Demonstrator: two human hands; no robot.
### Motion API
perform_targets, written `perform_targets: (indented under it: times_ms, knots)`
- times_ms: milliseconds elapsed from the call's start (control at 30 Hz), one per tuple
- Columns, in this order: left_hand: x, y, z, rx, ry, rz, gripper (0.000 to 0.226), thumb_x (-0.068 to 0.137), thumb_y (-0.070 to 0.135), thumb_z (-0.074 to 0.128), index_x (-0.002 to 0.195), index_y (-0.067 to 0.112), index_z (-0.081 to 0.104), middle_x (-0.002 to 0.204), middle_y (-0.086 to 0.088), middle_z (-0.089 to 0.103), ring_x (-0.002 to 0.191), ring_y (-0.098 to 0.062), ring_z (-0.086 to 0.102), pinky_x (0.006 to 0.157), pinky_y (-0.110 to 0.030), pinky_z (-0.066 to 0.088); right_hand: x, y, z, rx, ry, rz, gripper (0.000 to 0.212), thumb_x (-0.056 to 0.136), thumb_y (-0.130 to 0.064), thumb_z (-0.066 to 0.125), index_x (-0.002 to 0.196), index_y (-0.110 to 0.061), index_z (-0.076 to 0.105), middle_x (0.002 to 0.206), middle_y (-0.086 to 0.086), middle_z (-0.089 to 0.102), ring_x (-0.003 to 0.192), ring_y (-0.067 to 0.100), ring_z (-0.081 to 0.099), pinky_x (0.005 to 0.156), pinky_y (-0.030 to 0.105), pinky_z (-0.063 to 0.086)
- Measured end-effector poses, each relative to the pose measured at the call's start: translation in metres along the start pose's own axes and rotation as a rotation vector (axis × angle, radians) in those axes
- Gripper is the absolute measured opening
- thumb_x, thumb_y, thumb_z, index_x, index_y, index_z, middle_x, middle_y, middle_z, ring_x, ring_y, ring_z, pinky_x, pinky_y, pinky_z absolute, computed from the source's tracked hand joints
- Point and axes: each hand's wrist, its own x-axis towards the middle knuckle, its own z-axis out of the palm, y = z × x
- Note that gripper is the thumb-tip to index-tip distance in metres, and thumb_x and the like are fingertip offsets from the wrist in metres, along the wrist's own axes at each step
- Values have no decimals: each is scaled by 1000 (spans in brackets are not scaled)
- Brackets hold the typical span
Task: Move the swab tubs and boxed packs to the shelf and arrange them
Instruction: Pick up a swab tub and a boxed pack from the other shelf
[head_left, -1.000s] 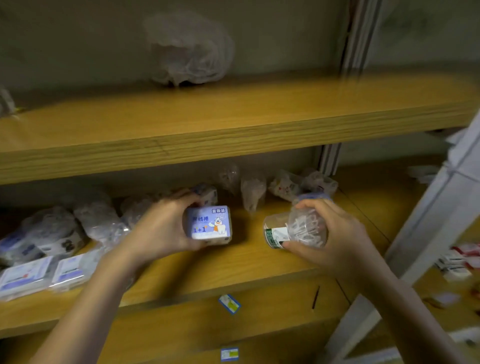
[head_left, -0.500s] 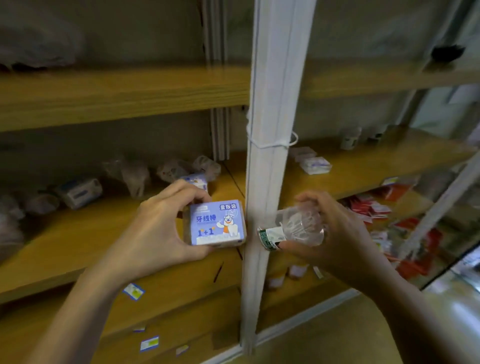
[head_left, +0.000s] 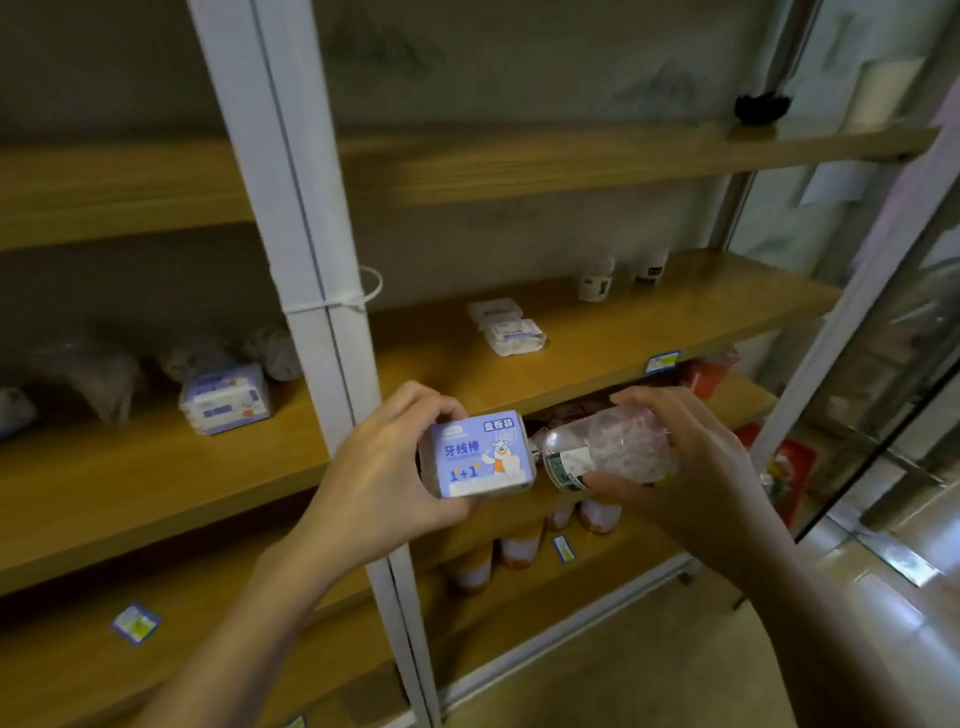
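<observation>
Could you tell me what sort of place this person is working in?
Probably a small shop or its stockroom: wooden shelves on white metal uprights, price tags stuck on shelf edges, and packaged toiletries laid out in groups.

A white upright post (head_left: 311, 291) bears a cable tie (head_left: 363, 296); orange bottles (head_left: 519, 545) stand below.

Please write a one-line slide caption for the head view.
Left hand holds a boxed pack, right hand a clear swab tub, before a wooden shelf.
</observation>
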Motion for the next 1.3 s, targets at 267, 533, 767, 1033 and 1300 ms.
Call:
perform_targets:
  times_ms: [267, 533, 767, 1033, 1300]
  knots:
    - [79, -14, 53, 42, 96, -75, 60, 57, 41, 81, 106, 23, 53, 103, 13, 46, 90, -3, 46, 69, -14, 38, 48, 63, -9, -14, -16, 29, 66, 61, -40, 79, 119, -31, 49, 103, -26, 39, 91, 2, 45, 69, 10, 34]
    - [171, -70, 77, 47, 226, -287, 59, 56, 23, 85, 107, 12, 58, 106, -1, 49, 94, -18, 53, 72, -22, 37, 137, 117, 1, -78, -71, -84, 66, 65, -42, 74, 123, -23, 48, 109, -18, 38, 92, -1, 43, 63, 3, 31]
    - [207, -123, 81, 193, 313, -594, 63, 59, 25, 84, 112, 11, 54, 119, -11, 48, 107, -29, 50, 82, -35, 42, 191, 158, 30, 10, -118, -70, 67, 68, -38, 76, 126, -28, 44, 113, -18, 39, 99, 1, 43, 67, 6, 33]
    - [235, -144, 90, 73, 126, -727, 63, 64, 12, 81, 120, 9, 51, 125, -12, 52, 110, -27, 52, 89, -35, 42, 234, 193, 46, 108, -191, -46, 68, 69, -39, 76, 128, -32, 42, 122, -15, 47, 109, 6, 48, 92, 29, 47]
    - [266, -83, 112, 394, 143, -592, 47, 85, 24, 60, 128, 12, 46, 133, -9, 46, 118, -29, 45, 94, -36, 37, 266, 255, 36, 93, -284, -60, 67, 67, -38, 78, 121, -32, 39, 120, -12, 52, 109, 10, 49, 91, 32, 47]
